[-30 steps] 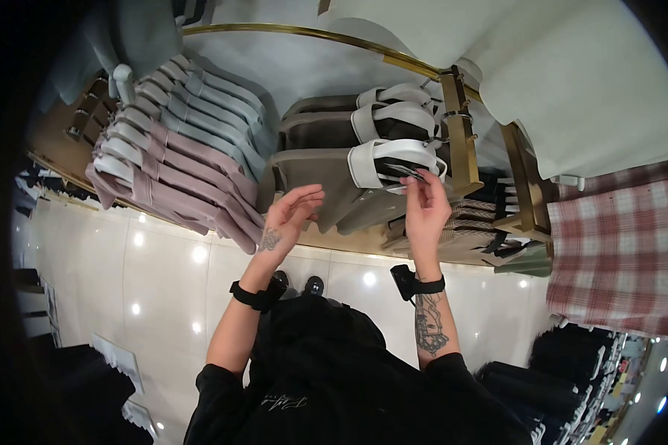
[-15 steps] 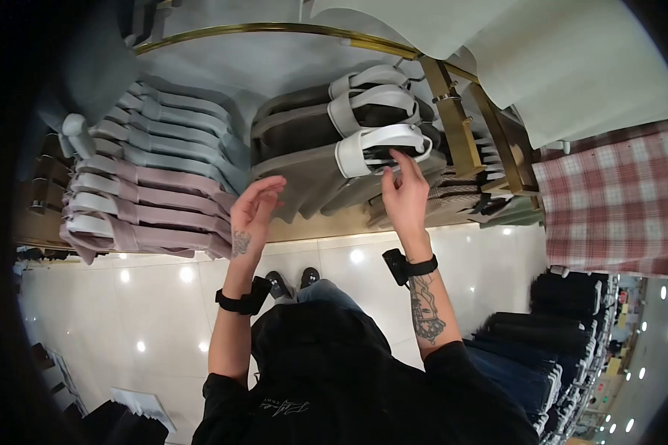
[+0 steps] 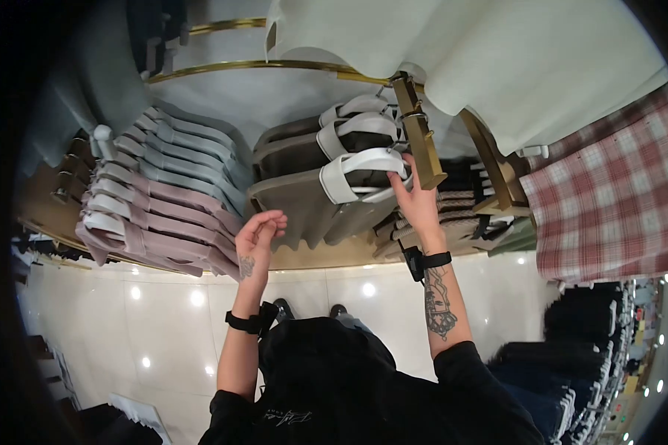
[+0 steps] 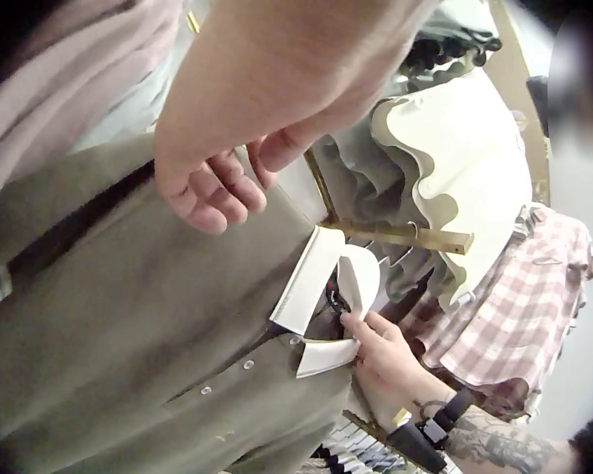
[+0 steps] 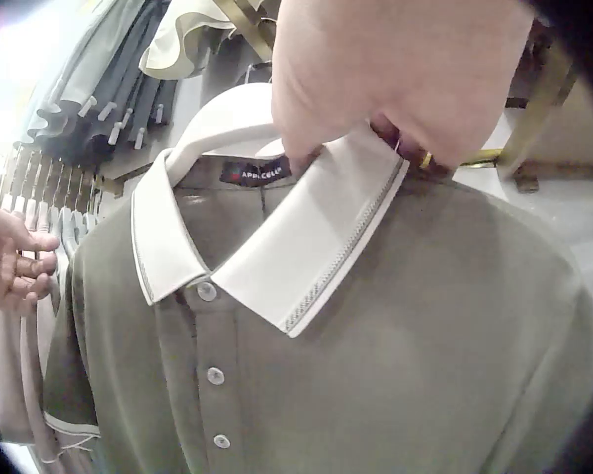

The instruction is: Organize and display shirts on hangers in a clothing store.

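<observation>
A grey-olive polo shirt (image 3: 293, 202) with a white collar (image 5: 301, 247) hangs on a white hanger (image 5: 220, 118) at the front of its rack. My right hand (image 3: 421, 211) pinches the far side of the collar, beside the hanger's neck; its fingertips are partly hidden behind the collar in the right wrist view. Inside the neck shows a dark label (image 5: 257, 174), and buttons run down the placket. Over the shirt's shoulder end, my left hand (image 3: 258, 241) hovers with loosely curled fingers and nothing in them.
More olive shirts (image 3: 289, 156) hang behind. Pink shirts (image 3: 167, 222) and pale blue ones (image 3: 193, 152) hang at the left. A brass bar (image 3: 421, 141) juts out close to my right hand. A white garment (image 3: 467, 74) and a red plaid one (image 3: 601, 200) hang at the right.
My right hand has left a small dark item at the neck opening and moved to the collar's far side, taking hold there. The left hand stays near the shirt's shoulder, its fingers curling slightly more.
</observation>
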